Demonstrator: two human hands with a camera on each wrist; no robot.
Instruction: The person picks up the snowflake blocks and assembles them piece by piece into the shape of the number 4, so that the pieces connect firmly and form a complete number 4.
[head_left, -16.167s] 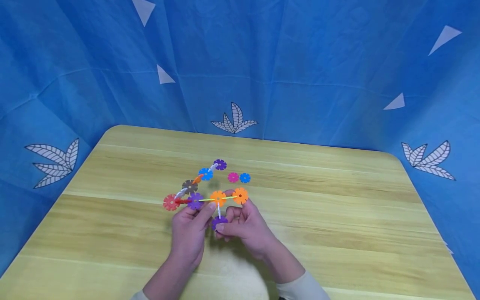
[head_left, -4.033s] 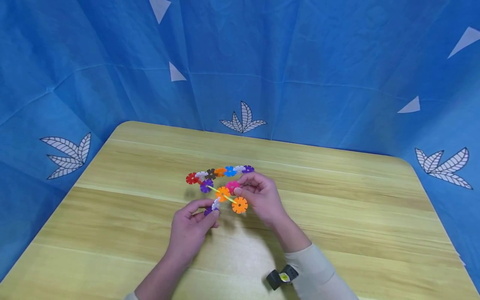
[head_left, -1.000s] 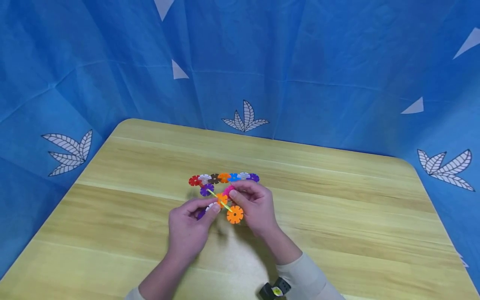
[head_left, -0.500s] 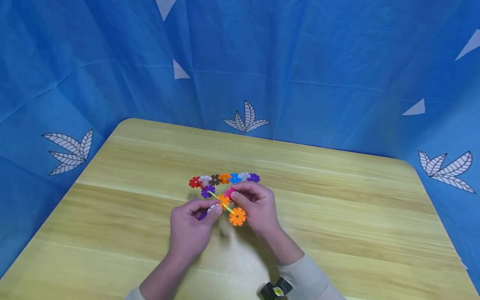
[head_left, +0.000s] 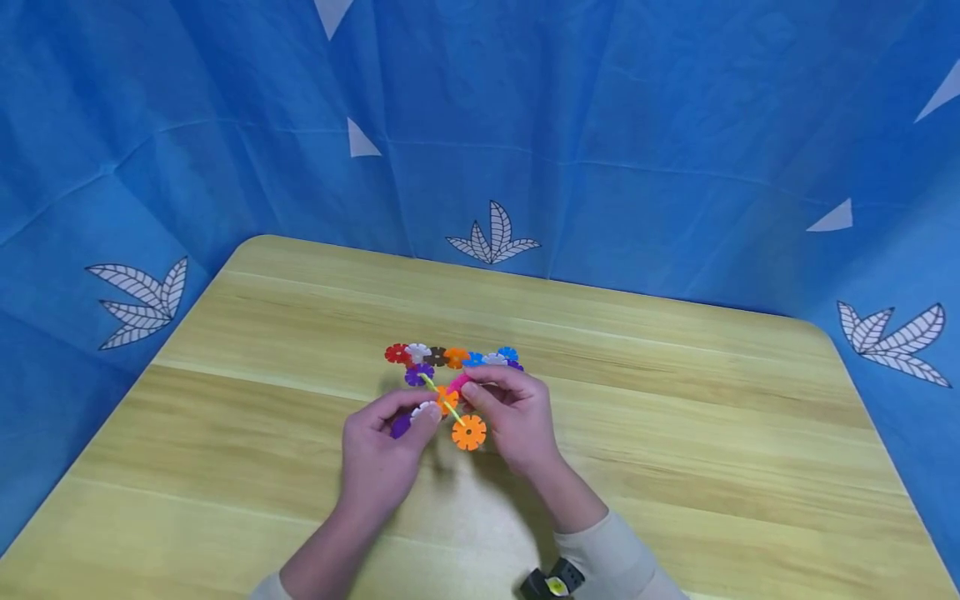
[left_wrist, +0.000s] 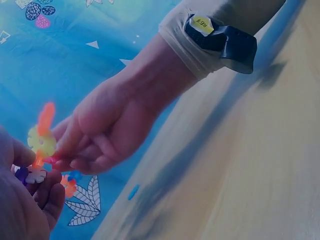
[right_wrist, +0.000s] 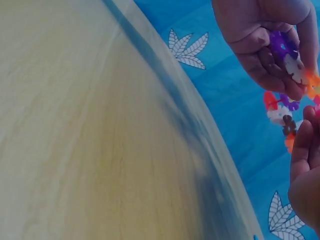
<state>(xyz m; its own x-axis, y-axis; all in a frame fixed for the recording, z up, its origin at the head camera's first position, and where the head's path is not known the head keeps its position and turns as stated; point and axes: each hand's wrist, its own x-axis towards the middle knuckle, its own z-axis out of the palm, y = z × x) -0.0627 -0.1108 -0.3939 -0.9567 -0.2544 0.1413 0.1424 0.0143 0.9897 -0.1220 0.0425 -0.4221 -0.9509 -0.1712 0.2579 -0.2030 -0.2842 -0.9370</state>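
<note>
Between both hands is a linked structure of notched plastic snowflake discs, raised off the table. My left hand (head_left: 381, 454) pinches its white disc (head_left: 424, 412) between thumb and fingers, with a purple disc (head_left: 401, 426) beside it. My right hand (head_left: 519, 419) pinches a pink disc (head_left: 457, 383), held edge-on right at the middle orange disc (head_left: 447, 400); its joint there is partly hidden by fingers. A yellow-green disc (left_wrist: 41, 142) links to the nearer orange disc (head_left: 468, 432). Behind runs a chain from a red disc (head_left: 397, 353) past brown (head_left: 437, 357) to purple at the right.
A loose blue disc (head_left: 507, 355) lies on the wooden table (head_left: 675, 433) behind the chain's right end. A black wrist camera (head_left: 551, 580) sits by the right sleeve. Blue printed cloth (head_left: 637, 125) hangs along the table's far edge.
Sixteen seconds ago the pink disc lay on the table beside the blue one; my right hand now holds it. My left hand has shifted onto the white disc. Lately the structure has tilted slightly.
</note>
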